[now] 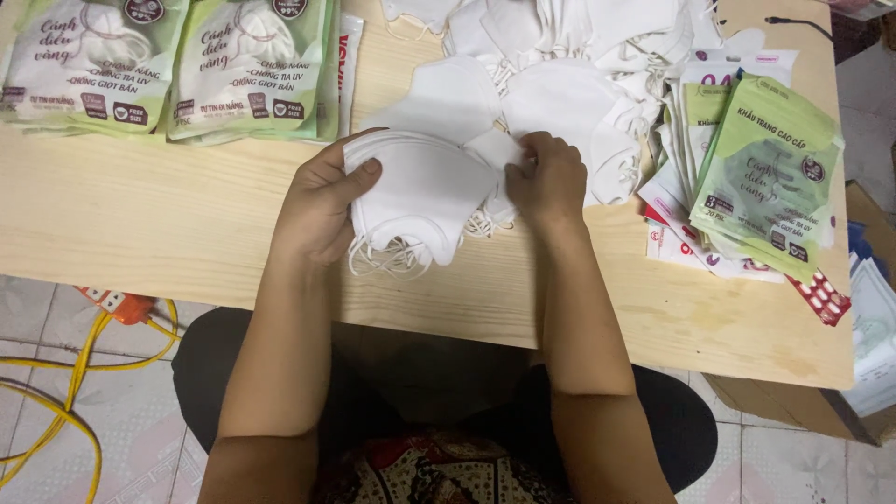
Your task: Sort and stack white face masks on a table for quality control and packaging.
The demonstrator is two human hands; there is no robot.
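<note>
A stack of folded white face masks [425,191] lies at the middle of a light wooden table [140,215], its ear loops dangling toward the front edge. My left hand [317,201] grips the stack's left side, thumb on top. My right hand [549,177] pinches the stack's right edge with its fingers closed on the white fabric. Behind both hands a loose heap of more white masks [560,56] spreads across the back of the table.
Two filled green-and-white mask packets [168,65] lie at the back left. A fanned pile of flat empty packets [756,177] sits at the right. Yellow cable and an orange power strip [121,303] lie on the tiled floor at left; cardboard boxes [868,280] stand at right.
</note>
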